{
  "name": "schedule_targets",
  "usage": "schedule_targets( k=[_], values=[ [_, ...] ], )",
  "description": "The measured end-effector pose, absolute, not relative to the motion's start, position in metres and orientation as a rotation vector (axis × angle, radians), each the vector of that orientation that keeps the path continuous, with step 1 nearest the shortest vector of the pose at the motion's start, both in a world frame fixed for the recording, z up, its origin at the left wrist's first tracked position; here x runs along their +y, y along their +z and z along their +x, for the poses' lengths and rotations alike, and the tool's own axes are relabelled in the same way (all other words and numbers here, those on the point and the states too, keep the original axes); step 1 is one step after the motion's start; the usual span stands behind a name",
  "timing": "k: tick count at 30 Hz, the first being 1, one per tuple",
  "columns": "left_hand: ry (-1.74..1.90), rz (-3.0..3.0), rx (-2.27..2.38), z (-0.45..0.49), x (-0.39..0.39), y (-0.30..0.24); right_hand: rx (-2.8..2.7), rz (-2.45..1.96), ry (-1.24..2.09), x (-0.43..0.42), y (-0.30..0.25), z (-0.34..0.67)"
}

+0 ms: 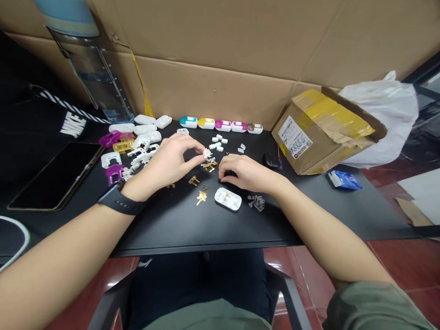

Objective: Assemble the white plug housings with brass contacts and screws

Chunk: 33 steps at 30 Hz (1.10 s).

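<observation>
Between thumb and fingertips, my left hand pinches a small white plastic part above a pile of brass pieces. My right hand rests low over the table with its fingers curled; whatever they may hold is hidden. Just below it lies a white oval housing with small brass pieces inside. More brass contacts and a few thin pins lie to the left of the housing. Clear plastic parts are on its right. Small white blocks sit beyond my hands.
Coloured and white units line the back of the black table. Housings and purple frames crowd the left, beside a phone. A taped cardboard box and a blue packet are at right. A water bottle stands back left.
</observation>
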State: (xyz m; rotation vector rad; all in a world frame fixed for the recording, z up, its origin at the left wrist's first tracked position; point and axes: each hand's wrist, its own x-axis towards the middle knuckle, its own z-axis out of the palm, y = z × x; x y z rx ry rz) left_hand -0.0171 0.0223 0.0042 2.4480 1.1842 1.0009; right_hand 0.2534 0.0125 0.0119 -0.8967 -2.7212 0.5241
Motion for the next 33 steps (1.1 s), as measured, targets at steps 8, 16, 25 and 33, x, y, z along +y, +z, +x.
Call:
schedule_targets(
  k=[8,16,25,33],
  values=[
    [1.005,2.292,1.164,-0.014,0.021,0.003,-2.379,-0.782,0.336,0.011,0.016,0.255],
    [0.937,2.022,1.027,-0.006,0.013,0.009,-2.097,-0.709,0.122,-0.005,0.017,0.239],
    [0.937,1.972,1.031,-0.004,0.009,0.012,-2.152,-0.694,0.08,-0.006,0.016,0.238],
    [0.941,1.943,1.052,-0.002,0.005,0.016,-2.156,-0.645,0.012,-0.008,0.016,0.237]
  ],
)
